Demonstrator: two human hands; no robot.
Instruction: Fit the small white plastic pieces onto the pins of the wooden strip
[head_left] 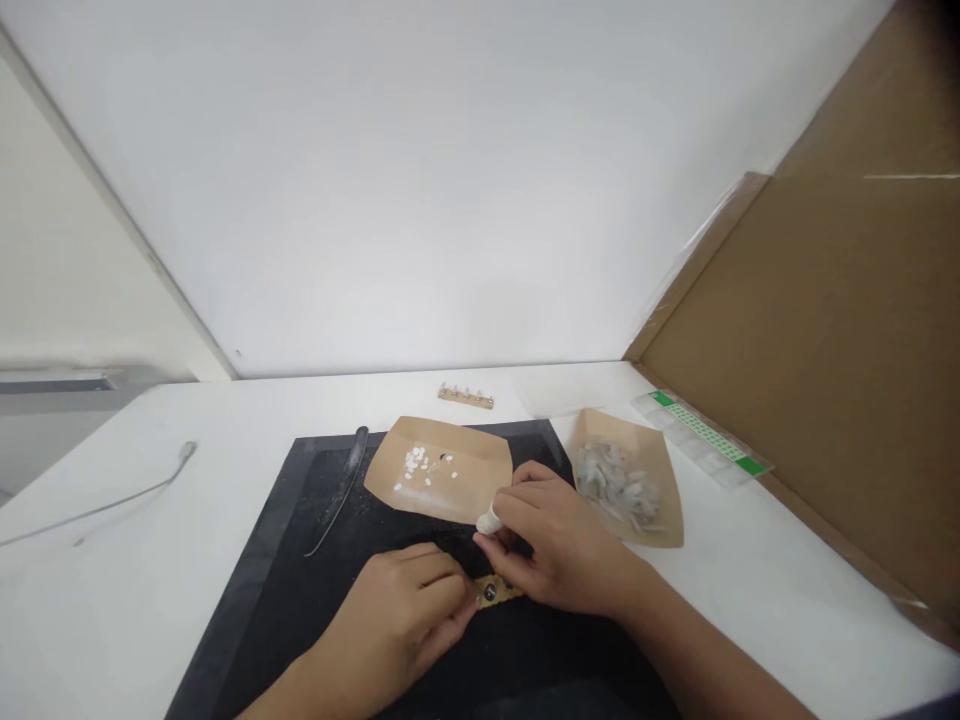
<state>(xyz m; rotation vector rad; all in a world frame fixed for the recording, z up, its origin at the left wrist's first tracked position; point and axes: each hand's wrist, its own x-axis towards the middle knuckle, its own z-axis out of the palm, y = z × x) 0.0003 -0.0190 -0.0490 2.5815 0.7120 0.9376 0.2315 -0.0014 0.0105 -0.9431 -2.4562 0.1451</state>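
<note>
My left hand [409,615] lies low over the black mat [300,590], its fingers closed on the left end of a small tan strip [487,591] that carries dark round metal parts. Just above the strip's right end, my right hand [555,540] pinches a small white piece [489,521], perhaps a cap or nozzle; the rest of it is hidden by the fingers. Behind my hands, a brown paper tray [469,480] holds scattered small white bits. To its right, another paper tray [671,500] contains a pile of translucent pieces.
A thin curved dark tool [341,505] lies on the mat's left side. Another small strip with upright parts [466,398] sits at the back. A cable [142,492] crosses the white table's left. At right are a clear green-labelled case [709,435] and a cardboard panel [825,380].
</note>
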